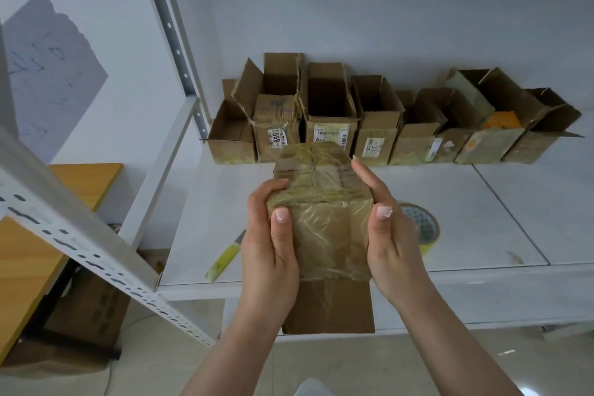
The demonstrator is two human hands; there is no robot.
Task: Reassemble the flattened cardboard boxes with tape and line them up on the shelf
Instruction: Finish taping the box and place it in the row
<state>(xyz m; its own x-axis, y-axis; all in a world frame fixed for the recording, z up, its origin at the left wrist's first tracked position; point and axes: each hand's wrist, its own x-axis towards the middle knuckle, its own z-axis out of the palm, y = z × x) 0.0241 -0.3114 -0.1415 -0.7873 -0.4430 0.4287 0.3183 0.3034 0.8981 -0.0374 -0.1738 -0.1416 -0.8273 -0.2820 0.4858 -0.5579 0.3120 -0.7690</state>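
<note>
Both hands, left (270, 244) and right (387, 235), grip a crinkled, tape-wrapped cardboard box (324, 228), fingers curled round its sides; open boxes (379, 125) line the far shelf (482, 202).

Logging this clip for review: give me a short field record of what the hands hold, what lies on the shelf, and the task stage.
held item: tape-wrapped brown cardboard box
left hand: grips box's left side
right hand: grips box's right side
shelf: white
back row: open brown cardboard boxes along the wall
tools: yellow tape roll, yellow-handled knife
stage: box not yet in row
</note>
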